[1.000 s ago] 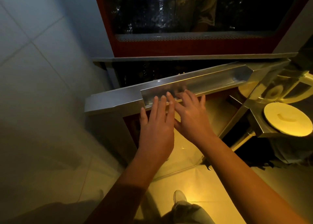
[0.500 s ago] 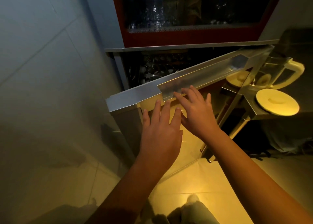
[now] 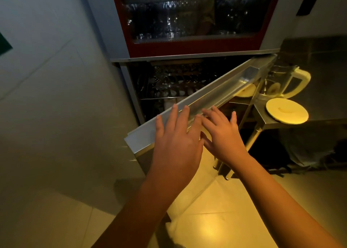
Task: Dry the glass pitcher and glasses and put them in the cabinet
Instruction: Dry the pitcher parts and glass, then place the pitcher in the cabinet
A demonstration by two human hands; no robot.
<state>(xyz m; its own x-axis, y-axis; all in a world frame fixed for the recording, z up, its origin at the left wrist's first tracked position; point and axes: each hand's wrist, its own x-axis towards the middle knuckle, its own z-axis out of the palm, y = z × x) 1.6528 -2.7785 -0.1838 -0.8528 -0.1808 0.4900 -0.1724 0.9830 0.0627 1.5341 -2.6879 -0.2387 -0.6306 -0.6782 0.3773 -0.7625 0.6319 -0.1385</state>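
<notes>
The steel lower cabinet door (image 3: 216, 93) stands partly open, hinged at the right. My left hand (image 3: 176, 140) lies flat with straight fingers on its top edge near the free end. Beside it, my right hand (image 3: 223, 133) rests its spread fingers on the door's handle recess. Behind the gap, racks with dishes (image 3: 176, 84) show inside the dark lower compartment. Above, the red-framed upper compartment (image 3: 187, 20) holds several glasses behind its glass front. A glass pitcher (image 3: 285, 82) with a cream handle stands on the steel counter at the right.
A cream round lid (image 3: 286, 111) lies on the steel counter's (image 3: 323, 105) corner next to the pitcher. A tiled wall (image 3: 56, 97) fills the left. The yellow-lit floor (image 3: 216, 219) lies below, and the counter's leg (image 3: 251, 140) stands close to the door.
The view has tilted up and the door has swung further from the cabinet front, showing more of the racks inside. Both hands stay flat on the door's top edge.
</notes>
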